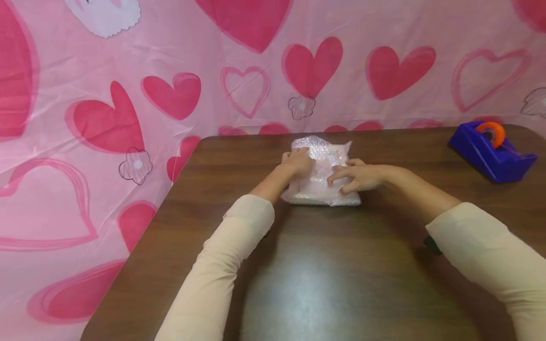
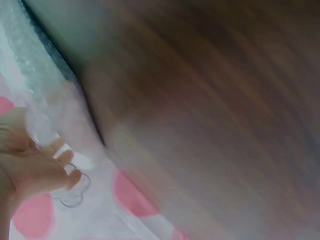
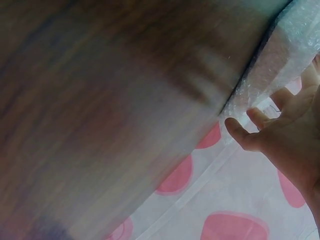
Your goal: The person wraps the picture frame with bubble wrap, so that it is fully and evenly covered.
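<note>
A flat bundle wrapped in clear bubble wrap (image 1: 322,189) lies on the brown wooden table (image 1: 298,265), near its far edge. My left hand (image 1: 300,163) rests on the bundle's upper left part, fingers pointing away from me. From the right, my right hand (image 1: 358,176) reaches over it with spread, slightly bent fingers touching the wrap. In the left wrist view the left hand (image 2: 35,167) lies along the crinkled wrap (image 2: 42,65). The right wrist view has the right hand (image 3: 292,132) against the bundle's side (image 3: 277,57). What the wrap encloses cannot be made out.
A blue tape dispenser (image 1: 490,154) with an orange ring (image 1: 495,132) in it stands at the table's far right. Behind the table and along its left side hangs a pink cloth (image 1: 204,52) printed with hearts.
</note>
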Demonstrator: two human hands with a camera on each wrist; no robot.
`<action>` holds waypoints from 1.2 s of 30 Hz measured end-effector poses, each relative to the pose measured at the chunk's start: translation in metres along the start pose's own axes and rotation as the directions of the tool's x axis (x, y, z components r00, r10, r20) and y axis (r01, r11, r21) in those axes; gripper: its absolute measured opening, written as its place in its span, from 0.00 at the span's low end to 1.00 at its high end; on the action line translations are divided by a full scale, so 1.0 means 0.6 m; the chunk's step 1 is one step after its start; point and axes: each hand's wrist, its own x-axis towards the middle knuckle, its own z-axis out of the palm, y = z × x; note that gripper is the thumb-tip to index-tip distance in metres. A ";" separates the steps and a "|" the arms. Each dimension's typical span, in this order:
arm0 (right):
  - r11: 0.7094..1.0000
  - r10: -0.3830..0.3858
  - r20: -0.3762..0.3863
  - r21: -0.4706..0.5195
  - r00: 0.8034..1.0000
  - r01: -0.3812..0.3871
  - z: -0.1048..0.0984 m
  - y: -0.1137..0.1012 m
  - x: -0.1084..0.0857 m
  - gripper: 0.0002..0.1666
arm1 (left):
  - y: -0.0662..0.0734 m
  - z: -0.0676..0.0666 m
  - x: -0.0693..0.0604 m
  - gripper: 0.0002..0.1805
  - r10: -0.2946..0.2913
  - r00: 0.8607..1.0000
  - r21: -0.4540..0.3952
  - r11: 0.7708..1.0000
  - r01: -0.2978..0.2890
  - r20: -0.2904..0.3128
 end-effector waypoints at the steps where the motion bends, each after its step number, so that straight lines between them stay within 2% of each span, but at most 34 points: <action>1: 1.000 -0.001 0.003 0.000 1.000 0.001 0.000 0.000 0.000 0.26 | -0.007 0.001 0.002 0.23 0.017 1.000 -0.005 1.000 -0.017 0.010; 7: 1.000 -0.014 0.015 -0.010 1.000 0.014 -0.002 0.000 0.004 0.25 | -0.036 0.009 0.004 0.25 0.082 0.994 0.040 0.996 -0.085 0.073; 10: 1.000 -0.014 0.009 -0.015 1.000 0.014 -0.003 0.000 0.004 0.25 | -0.037 0.008 0.003 0.27 0.087 0.992 -0.029 0.996 -0.084 0.087; 13: 0.999 -0.031 0.001 -0.023 1.000 0.031 -0.003 0.000 0.005 0.24 | -0.035 0.009 0.001 0.29 0.087 0.991 -0.056 0.995 -0.082 0.097; 19: 0.996 -0.080 -0.010 -0.047 0.997 0.079 -0.002 -0.004 0.008 0.18 | -0.031 0.009 -0.001 0.41 0.119 0.982 0.056 0.990 -0.129 0.144; 23: 0.995 -0.092 -0.016 -0.049 0.996 0.091 -0.005 -0.006 0.004 0.17 | -0.030 0.010 -0.002 0.43 0.119 0.981 0.059 0.990 -0.129 0.154; 26: 0.997 -0.073 -0.067 -0.041 0.995 0.070 -0.018 -0.001 -0.013 0.19 | -0.028 0.010 -0.004 0.43 0.118 0.977 0.053 0.990 -0.129 0.176; 28: 0.998 -0.055 -0.143 -0.036 0.988 0.050 -0.036 0.009 -0.035 0.21 | -0.026 0.007 -0.005 0.43 0.116 0.975 0.058 0.990 -0.129 0.189; 30: 1.000 -0.013 -0.252 -0.024 0.968 0.008 -0.060 0.024 -0.065 0.22 | -0.025 0.004 -0.006 0.43 0.111 0.974 0.066 0.990 -0.126 0.199; 32: 0.997 0.076 -0.369 0.009 0.926 -0.078 -0.087 0.046 -0.101 0.22 | -0.025 0.000 -0.007 0.43 0.102 0.973 0.074 0.990 -0.120 0.208; 34: 0.980 0.193 -0.487 0.051 0.852 -0.193 -0.114 0.075 -0.140 0.24 | -0.024 -0.004 -0.007 0.43 0.096 0.971 0.078 0.990 -0.116 0.218; 36: 0.943 0.320 -0.564 0.110 0.761 -0.314 -0.134 0.110 -0.183 0.29 | -0.024 -0.006 -0.007 0.43 0.092 0.969 0.081 0.990 -0.114 0.229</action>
